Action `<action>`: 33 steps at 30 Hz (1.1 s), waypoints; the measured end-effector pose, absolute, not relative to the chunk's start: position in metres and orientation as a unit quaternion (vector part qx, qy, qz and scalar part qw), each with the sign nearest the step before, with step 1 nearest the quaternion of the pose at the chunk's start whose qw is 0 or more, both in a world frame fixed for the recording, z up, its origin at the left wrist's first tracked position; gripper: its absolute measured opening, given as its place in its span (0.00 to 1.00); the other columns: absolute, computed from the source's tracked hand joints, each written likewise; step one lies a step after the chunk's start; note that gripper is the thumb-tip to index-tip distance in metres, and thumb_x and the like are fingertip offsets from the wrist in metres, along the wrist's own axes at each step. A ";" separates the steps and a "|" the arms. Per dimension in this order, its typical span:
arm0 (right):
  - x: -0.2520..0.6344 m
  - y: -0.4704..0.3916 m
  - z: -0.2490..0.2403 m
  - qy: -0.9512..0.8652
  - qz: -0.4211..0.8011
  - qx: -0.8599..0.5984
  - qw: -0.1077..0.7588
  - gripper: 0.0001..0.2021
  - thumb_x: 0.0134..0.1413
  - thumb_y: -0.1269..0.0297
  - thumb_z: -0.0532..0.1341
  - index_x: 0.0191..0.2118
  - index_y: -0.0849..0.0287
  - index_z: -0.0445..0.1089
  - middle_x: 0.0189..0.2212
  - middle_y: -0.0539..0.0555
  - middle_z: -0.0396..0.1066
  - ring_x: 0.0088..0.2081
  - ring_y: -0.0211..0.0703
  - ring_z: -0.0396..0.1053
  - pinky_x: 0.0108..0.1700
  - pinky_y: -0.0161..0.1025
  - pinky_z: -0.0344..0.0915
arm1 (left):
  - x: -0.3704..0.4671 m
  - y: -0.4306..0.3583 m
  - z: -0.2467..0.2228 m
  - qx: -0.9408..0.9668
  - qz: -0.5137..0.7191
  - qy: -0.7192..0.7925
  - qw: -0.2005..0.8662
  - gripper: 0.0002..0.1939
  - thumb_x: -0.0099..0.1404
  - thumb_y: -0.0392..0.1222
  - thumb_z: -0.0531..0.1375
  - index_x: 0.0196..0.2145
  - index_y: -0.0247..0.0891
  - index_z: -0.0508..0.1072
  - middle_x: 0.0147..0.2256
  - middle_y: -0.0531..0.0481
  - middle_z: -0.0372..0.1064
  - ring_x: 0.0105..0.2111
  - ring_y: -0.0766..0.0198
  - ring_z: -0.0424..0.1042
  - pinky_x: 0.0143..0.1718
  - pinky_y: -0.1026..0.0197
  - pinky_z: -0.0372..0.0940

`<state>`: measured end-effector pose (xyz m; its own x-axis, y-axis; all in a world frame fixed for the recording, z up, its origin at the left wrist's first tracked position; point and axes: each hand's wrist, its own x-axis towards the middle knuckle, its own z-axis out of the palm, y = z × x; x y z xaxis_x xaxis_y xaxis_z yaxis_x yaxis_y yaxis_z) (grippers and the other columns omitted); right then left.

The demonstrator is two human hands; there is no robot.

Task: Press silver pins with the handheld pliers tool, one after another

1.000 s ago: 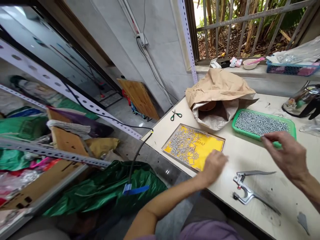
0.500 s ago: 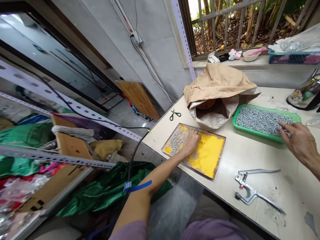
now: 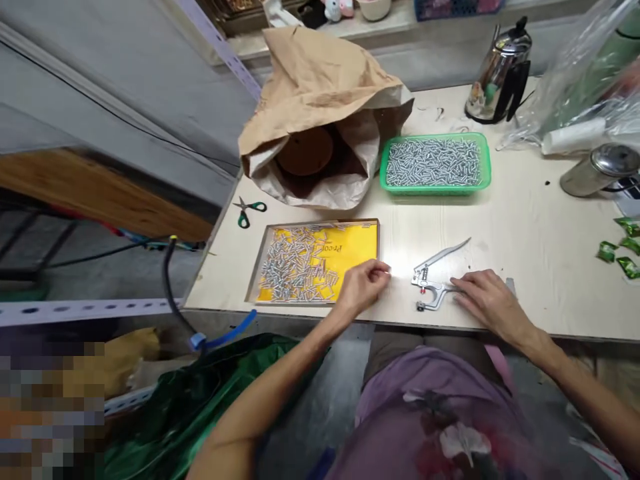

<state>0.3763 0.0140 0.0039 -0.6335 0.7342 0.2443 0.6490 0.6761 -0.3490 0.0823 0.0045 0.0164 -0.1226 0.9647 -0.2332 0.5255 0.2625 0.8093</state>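
A yellow tray [image 3: 350,250] is showing grey pins, a green basket [image 3: 483,163] is brimming with silver ones; the pliers [image 3: 435,283] are gleaming steel, the scissors [image 3: 247,210] are showing green handles, the bag [image 3: 320,87] is lying brown on the pale cream surface [image 3: 540,233]

Two hands: left hand [image 3: 361,288], right hand [image 3: 487,301]. One press plier [image 3: 434,283]. One yellow tray [image 3: 350,247] and one green basket [image 3: 434,189], each holding metal pins too numerous to count. One pair of scissors [image 3: 247,211]. One paper bag [image 3: 320,87]. One kettle [image 3: 500,70]. Three green candies [image 3: 619,243].
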 end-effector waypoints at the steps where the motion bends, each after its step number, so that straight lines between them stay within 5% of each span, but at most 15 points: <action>1: 0.378 0.009 -0.001 -0.892 0.108 -0.397 0.188 0.15 0.65 0.63 0.53 0.51 0.59 0.73 0.39 0.60 0.73 0.41 0.49 0.66 0.41 0.46 0.68 | 0.098 -0.001 0.016 0.518 0.295 0.679 0.429 0.06 0.55 0.35 0.60 0.31 0.35 0.76 0.26 0.52 0.73 0.27 0.67 0.71 0.31 0.67 0.65; 6: 0.377 -0.005 -0.020 -0.871 0.066 -0.437 0.214 0.15 0.65 0.68 0.53 0.49 0.59 0.74 0.37 0.59 0.73 0.40 0.49 0.64 0.42 0.44 0.66 | 0.141 -0.012 0.009 0.422 0.306 0.668 0.532 0.04 0.51 0.37 0.62 0.27 0.34 0.74 0.21 0.55 0.68 0.20 0.72 0.64 0.23 0.70 0.59; 15: 0.373 -0.014 -0.036 -0.849 0.022 -0.453 0.272 0.13 0.64 0.68 0.55 0.49 0.59 0.73 0.38 0.58 0.73 0.41 0.48 0.64 0.42 0.43 0.62 | 0.152 -0.021 -0.005 0.377 0.311 0.683 0.543 0.08 0.53 0.42 0.63 0.25 0.33 0.72 0.16 0.58 0.62 0.16 0.74 0.58 0.19 0.70 0.53; 33: 0.373 -0.016 -0.028 -0.850 0.059 -0.473 0.225 0.15 0.64 0.69 0.53 0.50 0.58 0.73 0.39 0.58 0.73 0.43 0.48 0.66 0.44 0.43 0.63 | 0.150 0.005 0.000 0.438 0.077 0.693 0.568 0.10 0.58 0.37 0.62 0.20 0.34 0.70 0.12 0.59 0.58 0.13 0.74 0.57 0.17 0.70 0.52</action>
